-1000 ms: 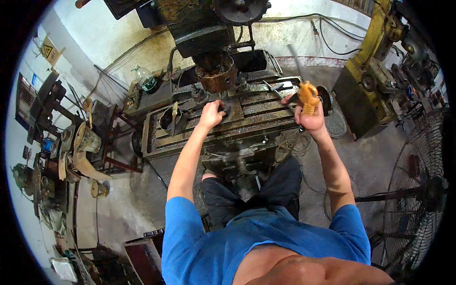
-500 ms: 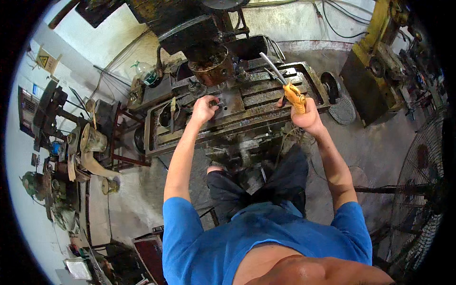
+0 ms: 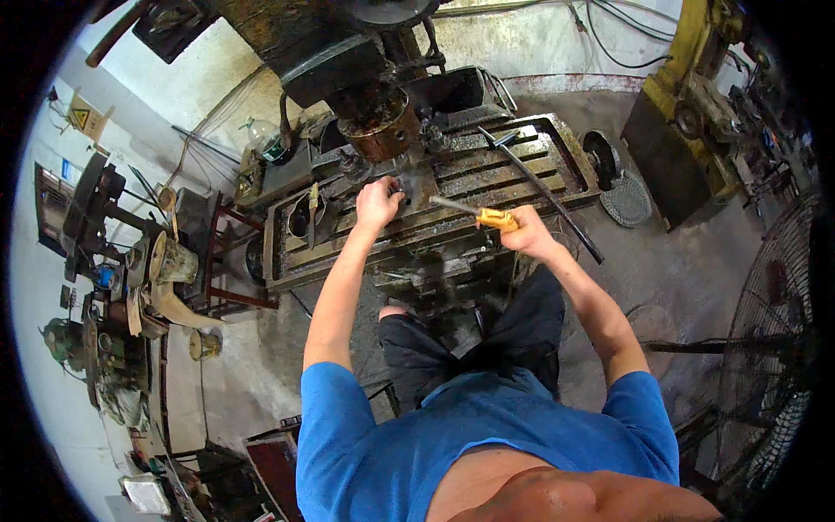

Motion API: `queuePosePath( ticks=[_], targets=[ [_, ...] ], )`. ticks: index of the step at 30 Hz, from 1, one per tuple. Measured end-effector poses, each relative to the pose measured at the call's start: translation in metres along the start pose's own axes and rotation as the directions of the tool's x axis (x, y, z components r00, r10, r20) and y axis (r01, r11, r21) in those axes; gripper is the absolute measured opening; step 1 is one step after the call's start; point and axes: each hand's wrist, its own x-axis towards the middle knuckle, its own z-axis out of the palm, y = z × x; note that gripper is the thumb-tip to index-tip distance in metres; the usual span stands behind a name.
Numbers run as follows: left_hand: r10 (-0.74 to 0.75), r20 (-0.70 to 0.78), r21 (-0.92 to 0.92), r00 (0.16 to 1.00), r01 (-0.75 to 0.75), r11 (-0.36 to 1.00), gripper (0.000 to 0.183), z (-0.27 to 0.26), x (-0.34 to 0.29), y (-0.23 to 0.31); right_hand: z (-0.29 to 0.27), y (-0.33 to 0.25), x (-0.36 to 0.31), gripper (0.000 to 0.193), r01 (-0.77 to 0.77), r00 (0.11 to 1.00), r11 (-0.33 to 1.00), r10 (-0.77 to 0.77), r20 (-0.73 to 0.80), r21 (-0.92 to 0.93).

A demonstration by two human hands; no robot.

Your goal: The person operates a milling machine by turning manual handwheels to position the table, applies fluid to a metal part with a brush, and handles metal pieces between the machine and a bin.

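Observation:
My right hand (image 3: 527, 231) grips a yellow air blow gun (image 3: 497, 219), whose thin metal nozzle points left over the front of the slotted machine table (image 3: 304, 254). My left hand (image 3: 379, 205) is at the table's middle, fingers curled at a flat metal plate (image 3: 423, 188); whatever is between the fingertips is too small to make out. Above and beyond that hand hangs the rusty, round cutter head (image 3: 383, 130) of the machine. A long dark rod (image 3: 552, 196) with a short crosspiece lies over the table's right part, its near end sticking out past the front edge.
A brush-like tool with a yellow handle (image 3: 313, 205) stands at the table's left end. Behind it is a clear plastic bottle (image 3: 264, 137). A large fan (image 3: 765, 339) stands at right, below a yellow machine (image 3: 670, 130). A bucket (image 3: 174, 259) sits on the left bench.
My right hand has drawn the blow gun left and nearer, and its nozzle has swung from pointing away to pointing left. My left hand has shifted slightly right.

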Motion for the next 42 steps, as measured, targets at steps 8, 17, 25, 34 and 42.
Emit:
queuePosePath(
  ticks=[8,17,25,34,42],
  targets=[
    [0.029,0.03,0.051,0.999,-0.031,0.998,0.025,0.002,0.012,0.013,0.021,0.048,-0.013,0.028,-0.382,0.912,0.644,0.147,-0.383,-0.663],
    [0.052,-0.13,0.029,0.99,-0.049,0.998,0.024,0.023,0.025,0.007,0.008,0.015,-0.059,0.033,-0.325,0.941,0.838,0.24,-0.237,-0.439],
    [-0.201,-0.126,-0.013,0.972,0.201,0.98,0.029,0.022,0.036,-0.007,-0.115,-0.143,0.0,0.034,0.209,0.719,0.829,-0.49,-0.493,-0.519],
    [-0.325,-0.015,-0.092,0.946,0.322,0.942,0.041,0.015,0.045,-0.004,-0.178,-0.342,0.034,0.057,0.804,0.459,0.574,-0.765,-0.452,-0.154],
    [-0.351,-0.065,-0.082,0.934,0.345,0.935,0.034,0.017,0.039,-0.009,-0.112,-0.223,-0.013,0.026,0.767,0.361,0.5,-0.854,-0.375,-0.401]
  ],
)
